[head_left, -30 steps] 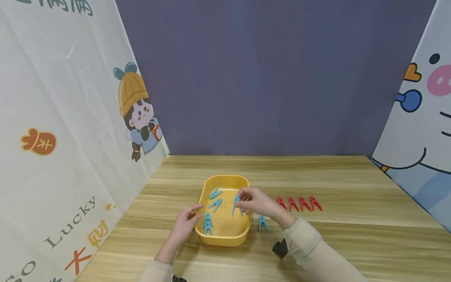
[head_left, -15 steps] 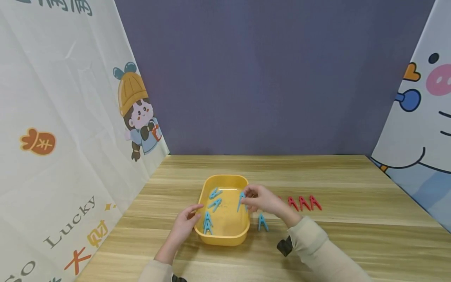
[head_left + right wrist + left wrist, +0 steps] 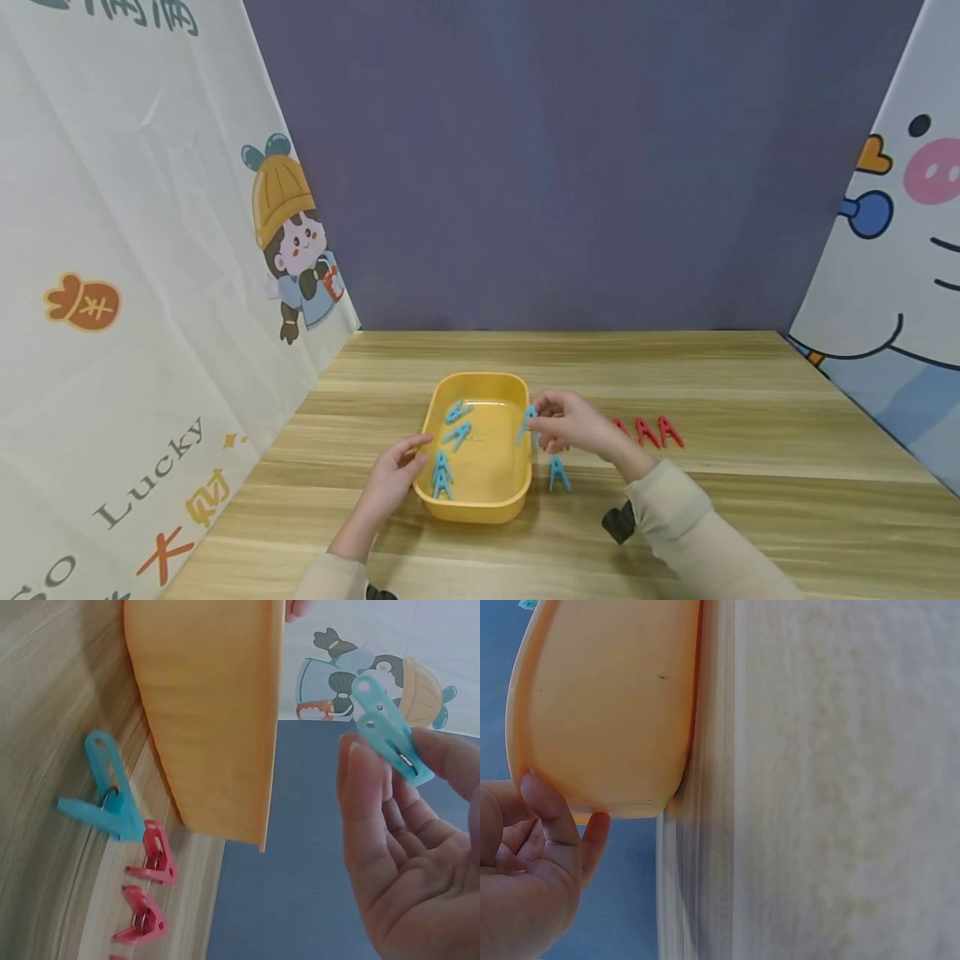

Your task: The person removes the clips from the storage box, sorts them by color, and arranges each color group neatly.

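Note:
Thumb and fingertips of my right hand (image 3: 576,425) pinch a light-blue clothespin (image 3: 388,729), raised at the right rim of a yellow plastic bin (image 3: 480,513). My left hand (image 3: 393,472) holds the bin's left rim, its thumb against the outer wall (image 3: 607,720) in the left wrist view. Inside the bin, several blue clothespins (image 3: 458,434) lie along the left side. Another blue clothespin (image 3: 105,791) lies on the table just right of the bin, below my right hand.
Red clothespins (image 3: 647,432) lie in a row on the wooden table (image 3: 660,367), right of my right hand, which partly hides the row. A dark blue panel (image 3: 577,167) stands behind the table, with printed sheets (image 3: 172,250) at both sides.
My right hand has moved to the right with the blue clothespin, from over the bin's inside to its right rim. My left hand has stayed at the left rim.

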`<action>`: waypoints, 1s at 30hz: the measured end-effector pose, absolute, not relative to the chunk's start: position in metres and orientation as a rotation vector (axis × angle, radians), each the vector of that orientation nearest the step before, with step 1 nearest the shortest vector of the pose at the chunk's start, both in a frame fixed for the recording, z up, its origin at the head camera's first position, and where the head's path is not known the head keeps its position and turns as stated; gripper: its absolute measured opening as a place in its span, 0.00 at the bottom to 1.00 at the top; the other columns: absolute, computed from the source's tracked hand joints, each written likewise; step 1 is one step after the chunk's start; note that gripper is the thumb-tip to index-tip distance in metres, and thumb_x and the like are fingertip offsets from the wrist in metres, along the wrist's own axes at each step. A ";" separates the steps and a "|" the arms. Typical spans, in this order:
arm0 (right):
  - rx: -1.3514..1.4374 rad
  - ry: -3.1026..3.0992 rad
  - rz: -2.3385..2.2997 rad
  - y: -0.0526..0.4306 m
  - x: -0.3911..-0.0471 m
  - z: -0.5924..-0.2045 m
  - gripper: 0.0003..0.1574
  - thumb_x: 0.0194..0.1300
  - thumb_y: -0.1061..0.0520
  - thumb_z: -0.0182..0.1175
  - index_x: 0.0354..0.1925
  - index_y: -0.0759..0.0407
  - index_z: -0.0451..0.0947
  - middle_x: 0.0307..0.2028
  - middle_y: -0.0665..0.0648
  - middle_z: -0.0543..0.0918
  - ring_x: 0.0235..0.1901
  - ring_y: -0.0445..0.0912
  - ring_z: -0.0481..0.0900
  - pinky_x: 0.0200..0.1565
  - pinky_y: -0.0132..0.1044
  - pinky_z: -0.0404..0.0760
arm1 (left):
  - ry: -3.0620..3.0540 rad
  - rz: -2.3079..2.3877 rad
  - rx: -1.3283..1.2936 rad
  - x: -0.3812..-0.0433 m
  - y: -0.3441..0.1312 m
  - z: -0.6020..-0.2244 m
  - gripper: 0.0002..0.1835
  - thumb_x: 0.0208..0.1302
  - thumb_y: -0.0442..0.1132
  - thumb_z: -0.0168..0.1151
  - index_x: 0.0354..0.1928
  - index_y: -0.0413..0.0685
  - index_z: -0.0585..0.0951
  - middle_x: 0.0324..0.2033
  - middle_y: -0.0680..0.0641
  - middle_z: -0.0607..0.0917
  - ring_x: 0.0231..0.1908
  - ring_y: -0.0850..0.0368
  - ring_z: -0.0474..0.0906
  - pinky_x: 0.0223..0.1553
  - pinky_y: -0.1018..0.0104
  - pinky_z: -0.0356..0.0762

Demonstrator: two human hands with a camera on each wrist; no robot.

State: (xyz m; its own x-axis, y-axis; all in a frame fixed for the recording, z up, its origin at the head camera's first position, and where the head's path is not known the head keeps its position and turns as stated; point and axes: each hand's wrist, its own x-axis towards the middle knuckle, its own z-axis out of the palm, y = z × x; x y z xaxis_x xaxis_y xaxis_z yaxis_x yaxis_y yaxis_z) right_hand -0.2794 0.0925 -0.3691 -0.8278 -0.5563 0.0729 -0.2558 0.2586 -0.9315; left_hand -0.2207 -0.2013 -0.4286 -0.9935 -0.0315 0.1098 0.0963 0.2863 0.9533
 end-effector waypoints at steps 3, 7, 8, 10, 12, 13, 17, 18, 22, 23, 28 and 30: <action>-0.729 2.252 -1.613 0.096 -0.280 -0.370 0.15 0.64 0.55 0.58 0.41 0.66 0.70 0.34 0.67 0.74 0.27 0.55 0.78 0.26 0.43 0.80 | -2.430 -1.812 -0.056 -0.221 -0.202 -0.429 0.16 0.65 0.30 0.52 0.55 0.38 0.74 0.52 0.35 0.73 0.34 0.48 0.74 0.26 0.62 0.75; -0.690 2.253 -1.625 0.100 -0.281 -0.371 0.16 0.64 0.55 0.57 0.43 0.66 0.69 0.34 0.66 0.75 0.26 0.55 0.79 0.28 0.49 0.81 | -2.424 -1.813 -0.050 -0.222 -0.202 -0.430 0.16 0.65 0.29 0.52 0.54 0.39 0.75 0.50 0.35 0.74 0.33 0.48 0.74 0.25 0.62 0.75; -0.680 2.256 -1.625 0.101 -0.281 -0.371 0.16 0.64 0.55 0.57 0.44 0.66 0.69 0.34 0.66 0.75 0.26 0.55 0.79 0.28 0.49 0.81 | -2.423 -1.812 -0.050 -0.222 -0.202 -0.430 0.16 0.64 0.29 0.52 0.54 0.39 0.75 0.50 0.35 0.74 0.32 0.49 0.74 0.25 0.62 0.75; -0.670 2.261 -1.627 0.103 -0.282 -0.373 0.17 0.64 0.55 0.58 0.44 0.66 0.69 0.34 0.65 0.76 0.25 0.54 0.80 0.28 0.50 0.80 | -2.423 -1.812 -0.049 -0.222 -0.201 -0.430 0.16 0.64 0.29 0.52 0.54 0.39 0.75 0.50 0.35 0.74 0.32 0.50 0.74 0.25 0.63 0.75; -0.655 2.261 -1.631 0.106 -0.283 -0.374 0.18 0.64 0.54 0.58 0.44 0.67 0.69 0.34 0.65 0.76 0.25 0.54 0.80 0.28 0.50 0.80 | -2.426 -1.813 -0.047 -0.222 -0.201 -0.429 0.16 0.64 0.29 0.52 0.54 0.39 0.75 0.51 0.35 0.74 0.32 0.50 0.73 0.25 0.63 0.75; -0.652 2.262 -1.630 0.108 -0.284 -0.375 0.18 0.64 0.54 0.58 0.44 0.67 0.68 0.34 0.64 0.75 0.25 0.54 0.80 0.28 0.51 0.80 | -2.428 -1.812 -0.049 -0.221 -0.201 -0.429 0.16 0.65 0.29 0.52 0.54 0.39 0.75 0.51 0.35 0.74 0.32 0.50 0.73 0.25 0.63 0.75; -0.643 2.263 -1.627 0.115 -0.285 -0.377 0.19 0.64 0.54 0.58 0.45 0.67 0.68 0.34 0.62 0.75 0.25 0.54 0.80 0.28 0.51 0.80 | -2.432 -1.812 -0.048 -0.220 -0.201 -0.428 0.16 0.65 0.30 0.52 0.54 0.39 0.75 0.52 0.35 0.73 0.32 0.50 0.73 0.25 0.62 0.75; -0.643 2.267 -1.622 0.116 -0.285 -0.378 0.19 0.64 0.54 0.57 0.46 0.67 0.68 0.34 0.62 0.75 0.25 0.54 0.80 0.28 0.50 0.81 | -2.431 -1.815 -0.047 -0.220 -0.201 -0.428 0.16 0.65 0.30 0.52 0.54 0.39 0.75 0.52 0.35 0.73 0.32 0.50 0.73 0.25 0.62 0.75; -0.641 2.271 -1.614 0.120 -0.285 -0.380 0.21 0.64 0.53 0.57 0.47 0.68 0.67 0.36 0.65 0.75 0.24 0.53 0.80 0.27 0.48 0.81 | -2.430 -1.813 -0.043 -0.221 -0.201 -0.428 0.16 0.65 0.29 0.52 0.55 0.38 0.74 0.53 0.36 0.72 0.33 0.49 0.74 0.25 0.63 0.75; -0.640 2.271 -1.613 0.121 -0.286 -0.380 0.21 0.64 0.53 0.57 0.47 0.68 0.67 0.36 0.66 0.74 0.24 0.53 0.80 0.27 0.48 0.81 | -2.430 -1.810 -0.043 -0.221 -0.201 -0.429 0.16 0.65 0.29 0.52 0.55 0.38 0.74 0.54 0.36 0.72 0.33 0.48 0.74 0.24 0.63 0.75; -0.617 2.273 -1.617 0.123 -0.287 -0.384 0.21 0.65 0.53 0.57 0.47 0.68 0.67 0.38 0.70 0.74 0.24 0.53 0.79 0.26 0.46 0.81 | -2.429 -1.806 -0.040 -0.222 -0.201 -0.429 0.16 0.65 0.29 0.52 0.55 0.38 0.74 0.53 0.35 0.72 0.33 0.49 0.74 0.24 0.65 0.74; -0.604 2.274 -1.623 0.123 -0.287 -0.385 0.20 0.65 0.54 0.57 0.47 0.68 0.67 0.38 0.70 0.74 0.24 0.53 0.79 0.26 0.46 0.81 | -2.427 -1.810 -0.037 -0.222 -0.201 -0.430 0.16 0.65 0.29 0.52 0.55 0.38 0.74 0.53 0.35 0.72 0.33 0.49 0.74 0.24 0.65 0.74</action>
